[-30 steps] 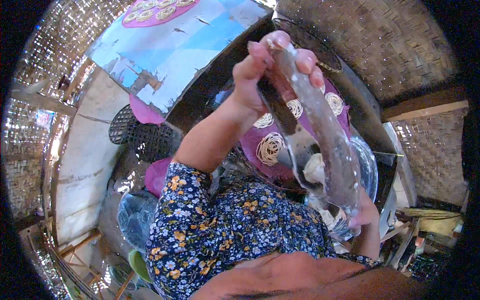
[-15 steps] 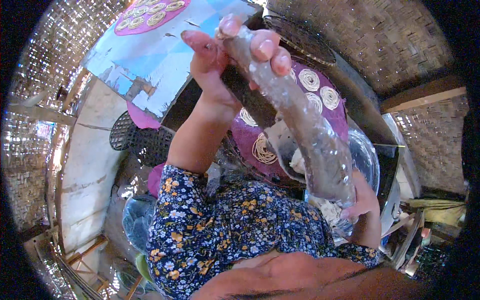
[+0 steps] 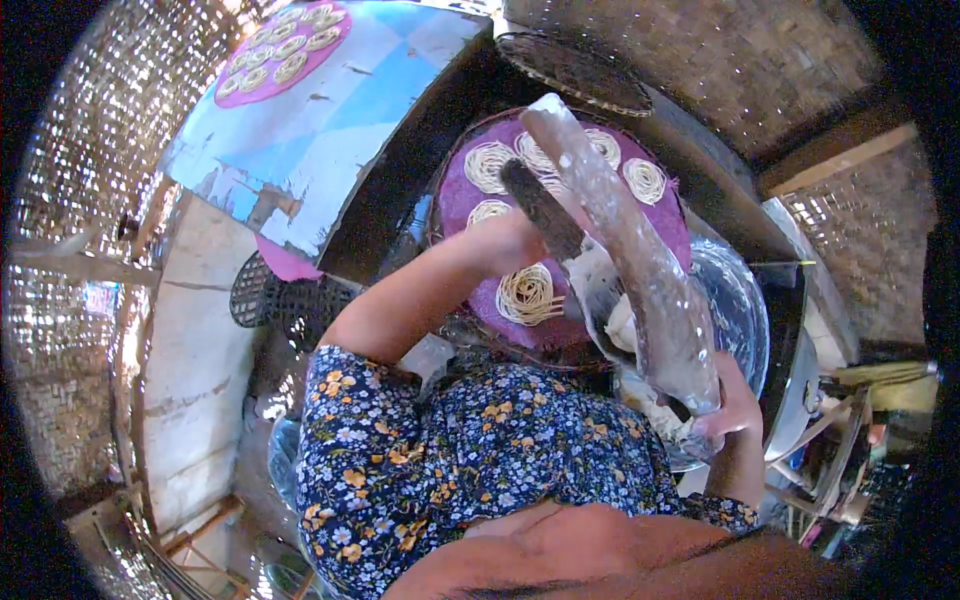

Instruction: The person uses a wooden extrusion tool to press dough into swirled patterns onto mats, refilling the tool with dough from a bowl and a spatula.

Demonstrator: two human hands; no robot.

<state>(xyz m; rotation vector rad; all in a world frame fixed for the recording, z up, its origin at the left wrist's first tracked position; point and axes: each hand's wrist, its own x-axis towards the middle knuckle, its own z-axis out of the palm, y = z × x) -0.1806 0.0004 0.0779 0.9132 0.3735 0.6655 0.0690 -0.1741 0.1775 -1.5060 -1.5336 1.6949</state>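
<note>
A long, flour-dusted wooden noodle press (image 3: 635, 245) slants across the middle, its far end raised. My right hand (image 3: 732, 408) is closed round its near end. My left hand (image 3: 512, 240) is at the shorter dark bar (image 3: 542, 212) of the press, with its fingers mostly hidden behind the bar; a bit of them seems to show between the two bars. Pale dough (image 3: 622, 322) shows in the opening between the bars. Under the press lies a round tray with purple cloth (image 3: 455, 200), bearing coiled noodle nests (image 3: 525, 295), one of them just below my left hand.
A clear, flour-smeared basin (image 3: 758, 320) with pale dough (image 3: 650, 412) stands at the right, by my right hand. At the far left, a blue-and-white table (image 3: 400, 90) holds another purple round (image 3: 228, 100) of noodle nests. A woven tray (image 3: 575, 72) leans behind.
My left hand has left the long bar's far end and come down to the short dark bar. The press's far end now shows bare. My right hand stays on the near end.
</note>
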